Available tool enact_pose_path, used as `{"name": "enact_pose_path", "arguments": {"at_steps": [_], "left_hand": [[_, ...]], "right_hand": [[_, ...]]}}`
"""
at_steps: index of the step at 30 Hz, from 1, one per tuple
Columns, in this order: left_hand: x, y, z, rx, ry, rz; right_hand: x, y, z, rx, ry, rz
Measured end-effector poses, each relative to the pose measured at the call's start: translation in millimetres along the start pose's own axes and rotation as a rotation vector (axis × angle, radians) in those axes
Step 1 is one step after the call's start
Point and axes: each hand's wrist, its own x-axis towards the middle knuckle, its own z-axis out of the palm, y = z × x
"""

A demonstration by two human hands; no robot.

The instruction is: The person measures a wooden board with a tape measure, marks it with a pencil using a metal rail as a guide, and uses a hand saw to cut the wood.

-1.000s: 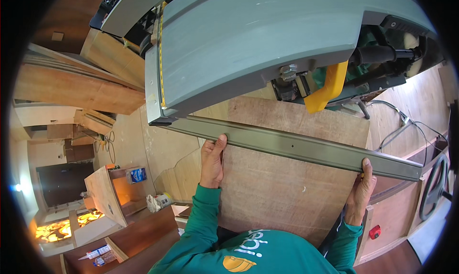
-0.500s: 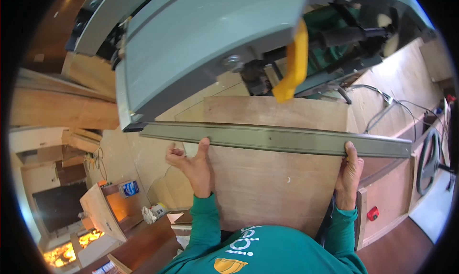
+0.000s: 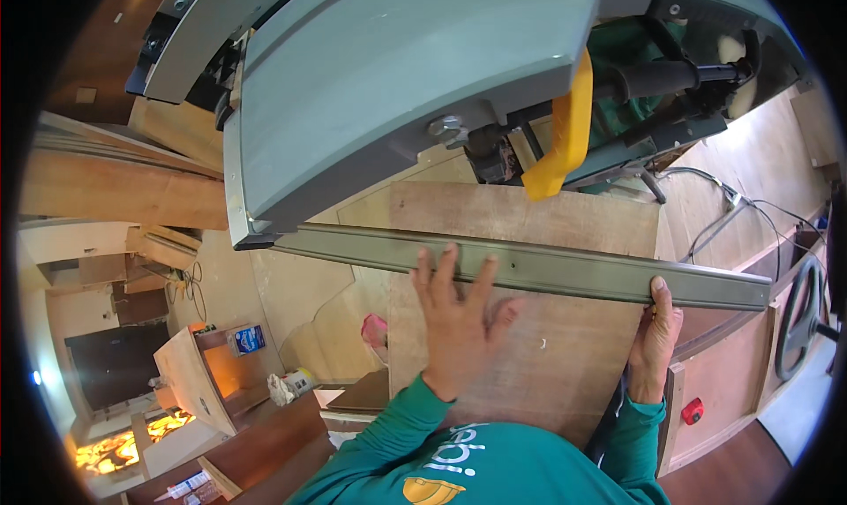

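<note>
A long grey-green metal rail (image 3: 565, 270) runs across in front of me, along the edge of a large machine with a smooth grey-blue top (image 3: 397, 82). My left hand (image 3: 463, 315) has its fingers spread, with the fingertips at the rail's face left of its middle; it is slightly blurred. At the right end, my right hand (image 3: 655, 346) grips the rail's near edge, thumb on its face and fingers hidden behind or below. Under the rail lies a brown plywood sheet (image 3: 529, 364). A yellow lever (image 3: 565, 139) hangs from the machine's near side.
Wooden boards (image 3: 115, 187) lie at the far left. An open wooden box (image 3: 198, 377) stands on the left. To the right are a dark handwheel (image 3: 798, 318), cables (image 3: 737, 201) and a red tape measure (image 3: 693, 411) on a wooden panel.
My left hand has let go of the rail's near edge and moved right, its fingers now spread over the face. My right hand keeps its hold. The whole view has shifted slightly.
</note>
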Motion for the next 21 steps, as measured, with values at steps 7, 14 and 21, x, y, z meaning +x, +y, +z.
{"name": "enact_pose_path", "arguments": {"at_steps": [7,14,21], "left_hand": [[-0.3,1.9,10.3,0.08,-0.026,-0.025],[1.6,5.3,11.3,0.092,0.024,-0.021],[-10.1,-22.0,8.0,-0.116,0.21,-0.254]], "right_hand": [[3.4,-0.3,-10.7,-0.022,-0.055,0.012],[4.0,-0.6,-9.5,-0.008,-0.064,-0.001],[3.9,-3.1,-6.5,-0.013,-0.078,-0.008]]}}
